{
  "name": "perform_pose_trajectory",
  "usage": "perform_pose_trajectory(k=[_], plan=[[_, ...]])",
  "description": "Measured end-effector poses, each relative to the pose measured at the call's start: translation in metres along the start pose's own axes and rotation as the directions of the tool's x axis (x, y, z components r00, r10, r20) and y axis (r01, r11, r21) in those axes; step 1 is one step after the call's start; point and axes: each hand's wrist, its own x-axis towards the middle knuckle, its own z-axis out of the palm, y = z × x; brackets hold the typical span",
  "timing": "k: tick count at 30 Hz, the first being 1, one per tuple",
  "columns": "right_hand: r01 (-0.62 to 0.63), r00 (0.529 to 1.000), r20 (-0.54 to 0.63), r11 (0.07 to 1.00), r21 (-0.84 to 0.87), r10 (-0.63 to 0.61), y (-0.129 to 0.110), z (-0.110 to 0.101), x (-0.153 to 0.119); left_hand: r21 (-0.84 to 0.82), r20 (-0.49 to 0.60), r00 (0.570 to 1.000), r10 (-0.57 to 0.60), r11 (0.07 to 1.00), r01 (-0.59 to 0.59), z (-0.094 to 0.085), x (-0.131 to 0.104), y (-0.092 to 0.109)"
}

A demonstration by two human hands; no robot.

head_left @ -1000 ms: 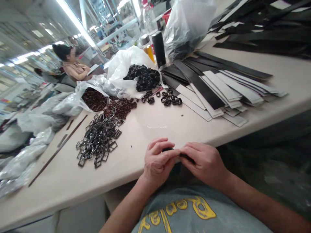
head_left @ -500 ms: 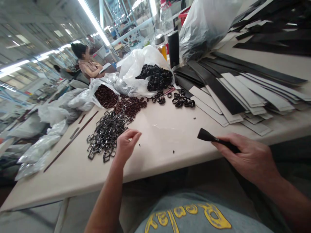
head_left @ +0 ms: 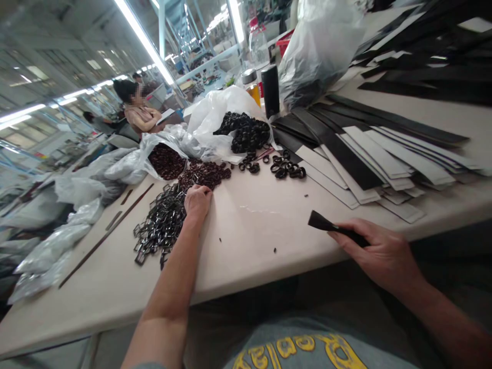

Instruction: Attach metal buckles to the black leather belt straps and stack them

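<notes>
My right hand (head_left: 378, 251) grips a black strap (head_left: 323, 221) near the table's front edge. One end of the strap juts out to the left past my thumb and fingers. My left hand (head_left: 197, 202) reaches to the right edge of a pile of dark metal buckles (head_left: 159, 220), its fingers curled. What those fingers hold, if anything, is hidden. Just beyond them lie small dark-brown pieces (head_left: 209, 175), spread in front of an open plastic bag (head_left: 167, 160) filled with the same kind.
Black loops (head_left: 288, 168) lie before a white bag (head_left: 230, 102) of black pieces. Strips, black and pale (head_left: 388, 154), are stacked right. A black flask (head_left: 270, 91) and bottles stand behind. A long brown strip (head_left: 103, 238) lies left. Another person (head_left: 140, 113) sits beyond.
My left hand has moved forward, away from me, from beside the buckles to the pile's far right edge. My right hand still holds the strap. The view has shifted slightly.
</notes>
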Motion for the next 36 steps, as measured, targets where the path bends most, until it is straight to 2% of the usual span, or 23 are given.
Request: perform_pose_trajectory(k=[4,7,10,15,18,20,23,28,31,36], plan=[[-0.006,1.0,-0.005,1.0,0.017,0.006,0.001,0.0,0.0,0.015,-0.039,0.999,-0.022,1.0,0.023,-0.001,0.007,0.0],[-0.012,1.0,0.0,1.0,0.028,0.012,0.001,0.001,-0.001,-0.024,-0.069,0.997,0.017,1.0,-0.019,-0.003,0.011,0.012],[-0.023,1.0,0.005,0.999,0.038,0.023,0.001,0.002,-0.001,-0.11,-0.042,0.992,0.121,0.986,-0.125,0.002,0.015,0.042],[-0.017,1.0,0.014,0.999,0.044,0.016,-0.001,0.001,-0.001,-0.254,0.025,0.965,0.26,0.936,-0.245,0.021,0.025,0.111],[-0.008,0.999,0.037,0.999,0.034,0.007,-0.001,0.001,-0.001,-0.286,0.041,0.962,0.271,0.925,-0.248,0.03,0.033,0.138],[-0.005,0.999,0.049,1.0,0.027,0.004,-0.001,0.001,-0.001,-0.298,0.046,0.97,0.24,0.93,-0.216,0.034,0.038,0.147],[-0.009,0.999,0.051,0.999,0.03,0.008,-0.001,0.001,0.0,-0.337,0.045,0.984,0.171,0.93,-0.146,0.037,0.043,0.149],[-0.036,0.998,0.051,0.998,0.052,0.034,-0.005,0.0,0.002,-0.514,0.065,0.997,0.035,0.858,0.003,0.037,0.043,0.134],[-0.059,0.997,0.045,0.998,0.027,0.058,-0.007,-0.001,0.004,-0.668,0.121,0.992,-0.045,0.736,0.115,0.034,0.038,0.123],[-0.091,0.996,0.013,0.996,0.008,0.091,-0.01,-0.002,0.011,-0.861,0.215,0.967,-0.133,0.441,0.253,0.017,0.032,0.119]])
